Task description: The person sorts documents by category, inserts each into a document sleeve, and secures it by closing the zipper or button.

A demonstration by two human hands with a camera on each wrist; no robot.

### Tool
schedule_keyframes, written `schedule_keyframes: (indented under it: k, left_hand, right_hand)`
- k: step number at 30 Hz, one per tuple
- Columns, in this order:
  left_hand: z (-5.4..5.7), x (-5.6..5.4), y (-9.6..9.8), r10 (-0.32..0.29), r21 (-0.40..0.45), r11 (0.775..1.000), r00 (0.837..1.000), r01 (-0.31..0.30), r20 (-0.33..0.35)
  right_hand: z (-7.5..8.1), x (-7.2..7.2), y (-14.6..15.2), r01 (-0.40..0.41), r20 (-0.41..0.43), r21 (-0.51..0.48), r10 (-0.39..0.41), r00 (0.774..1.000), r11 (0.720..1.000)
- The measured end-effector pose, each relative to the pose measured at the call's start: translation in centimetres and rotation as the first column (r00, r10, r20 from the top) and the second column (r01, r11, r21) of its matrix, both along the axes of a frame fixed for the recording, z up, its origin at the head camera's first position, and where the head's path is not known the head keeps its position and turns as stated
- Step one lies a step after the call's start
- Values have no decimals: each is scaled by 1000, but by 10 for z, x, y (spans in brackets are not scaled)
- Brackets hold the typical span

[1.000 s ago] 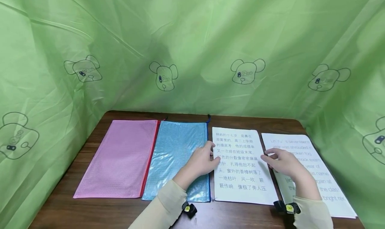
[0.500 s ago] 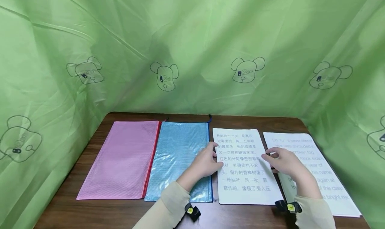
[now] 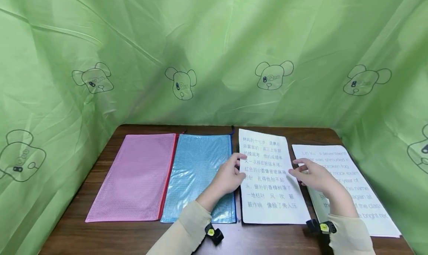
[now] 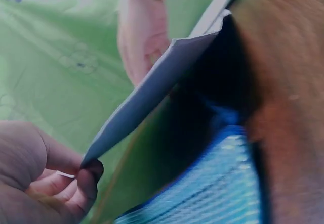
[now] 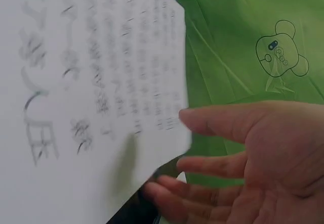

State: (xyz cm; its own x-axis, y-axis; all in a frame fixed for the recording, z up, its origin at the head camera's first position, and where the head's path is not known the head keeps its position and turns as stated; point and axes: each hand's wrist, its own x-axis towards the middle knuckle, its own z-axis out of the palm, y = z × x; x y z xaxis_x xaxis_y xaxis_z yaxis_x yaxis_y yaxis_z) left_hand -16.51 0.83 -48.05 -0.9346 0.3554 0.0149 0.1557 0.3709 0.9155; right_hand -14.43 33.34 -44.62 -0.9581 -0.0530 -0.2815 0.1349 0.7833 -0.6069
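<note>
A stack of printed paper sheets (image 3: pixel 269 188) with Chinese characters is held up at a tilt, its top edge raised off the table in the head view. My left hand (image 3: pixel 229 175) pinches its left edge; in the left wrist view, thumb and fingers (image 4: pixel 88 176) meet at the paper's corner. At the right edge my right hand (image 3: pixel 314 177) holds the stack, the thumb (image 5: pixel 202 120) at the edge and the other fingers lower, partly behind it. Left of the stack lies a blue mesh zipper pouch (image 3: pixel 200 165), partly under my left forearm.
A pink mesh zipper pouch (image 3: pixel 133 177) with a red zipper lies at the left. Another stack of sheets with English text (image 3: pixel 364 206) lies at the right, partly under my right hand. A green curtain (image 3: pixel 214 54) surrounds the brown wooden table (image 3: pixel 110 236).
The stack with Chinese characters has gone from lying flat to being lifted, its top edge now further up. Both hands have kept to its sides. The pouches stay where they were.
</note>
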Motion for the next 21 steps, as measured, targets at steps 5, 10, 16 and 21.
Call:
schedule_keyframes:
  k: [5, 10, 16, 21]
  left_hand:
    - [6, -10, -13, -27, 185, 982, 999, 22, 26]
    - [12, -18, -27, -47, 284, 958, 997, 28, 60]
    - [17, -24, -38, -39, 366, 930, 997, 12, 67]
    - [20, -25, -43, -28, 370, 929, 998, 3, 64]
  right_hand:
    - [-1, -1, -2, -10, -89, -147, -3, 996, 989]
    - [1, -2, -9, -41, -201, -307, -22, 979, 951]
    - [4, -1, -20, -72, -221, -477, -40, 975, 876]
    - [5, 0, -26, -80, -261, -487, -58, 964, 870]
